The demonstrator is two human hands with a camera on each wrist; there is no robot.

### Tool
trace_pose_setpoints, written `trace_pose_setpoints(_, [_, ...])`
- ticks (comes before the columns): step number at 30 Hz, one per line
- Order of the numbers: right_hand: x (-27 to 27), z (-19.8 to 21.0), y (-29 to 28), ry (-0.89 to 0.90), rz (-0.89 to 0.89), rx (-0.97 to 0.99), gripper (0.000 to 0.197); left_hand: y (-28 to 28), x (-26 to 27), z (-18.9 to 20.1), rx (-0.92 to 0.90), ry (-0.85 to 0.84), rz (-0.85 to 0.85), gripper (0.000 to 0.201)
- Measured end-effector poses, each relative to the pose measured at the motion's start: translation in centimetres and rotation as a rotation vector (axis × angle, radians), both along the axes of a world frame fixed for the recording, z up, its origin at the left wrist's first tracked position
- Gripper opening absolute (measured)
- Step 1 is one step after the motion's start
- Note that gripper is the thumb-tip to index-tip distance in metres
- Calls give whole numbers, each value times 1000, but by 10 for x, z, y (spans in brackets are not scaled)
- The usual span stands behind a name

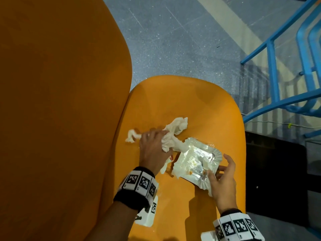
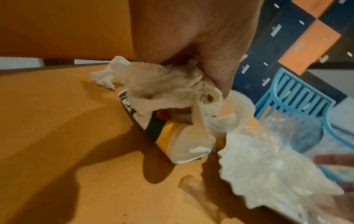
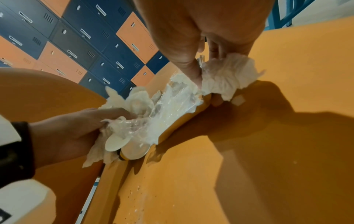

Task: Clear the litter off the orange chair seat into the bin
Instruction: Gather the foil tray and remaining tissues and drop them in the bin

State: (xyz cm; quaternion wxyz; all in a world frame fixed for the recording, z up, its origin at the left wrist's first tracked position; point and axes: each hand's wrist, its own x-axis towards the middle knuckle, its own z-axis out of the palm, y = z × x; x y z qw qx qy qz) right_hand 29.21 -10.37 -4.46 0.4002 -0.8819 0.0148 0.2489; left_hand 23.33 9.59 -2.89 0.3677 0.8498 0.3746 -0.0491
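Observation:
On the orange chair seat (image 1: pixel 191 105) lies a pile of litter. My left hand (image 1: pixel 162 142) grips a crumpled white tissue (image 1: pixel 177 126). In the left wrist view the tissue (image 2: pixel 164 84) covers a printed paper cup (image 2: pixel 166 136) lying on its side, with a pale spoon (image 2: pixel 201 125) against it. My right hand (image 1: pixel 218 168) pinches the near edge of a silvery paper plate (image 1: pixel 196 159) covered in clear film; the thumb lies on top, the fingers underneath. The right wrist view shows the plate (image 3: pixel 176 106), the spoon (image 3: pixel 114 144) and the cup's base (image 3: pixel 136 151) between both hands.
The chair's tall orange back (image 1: pixel 60 101) rises on the left. A black container (image 1: pixel 274 162) stands right of the seat. Blue metal chair frames (image 1: pixel 272 66) stand on the grey floor at the right. Crumbs (image 3: pixel 138 197) dot the seat near me.

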Motion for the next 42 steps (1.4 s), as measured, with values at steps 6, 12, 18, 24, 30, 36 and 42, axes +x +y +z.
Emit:
trace_pose_setpoints(6, [0,-5,-1,29,-25,21,65,10,1,-7,-99,214,1,56])
trace_pose_setpoints(12, [-1,-9,-1,63,-43,51,55,12,-7,-11,-220,66,12,48])
trace_pose_setpoints(18, [3,-2,-5,67,-72,71,51,34,-25,4,-400,-219,320,36])
trace_pose_setpoints(24, [-2,-1,0,156,-122,200,50,40,-19,52,-545,-484,411,29])
trace_pose_setpoints(30, [-10,-5,9,233,-150,289,49,-23,5,44,-739,-344,196,34])
trace_pose_setpoints(36, [-5,-3,1,408,-238,356,45,-55,6,-5,-259,-26,11,53])
trace_pose_setpoints(42, [-6,10,8,544,-297,500,44,-75,6,-8,-2,-38,-176,64])
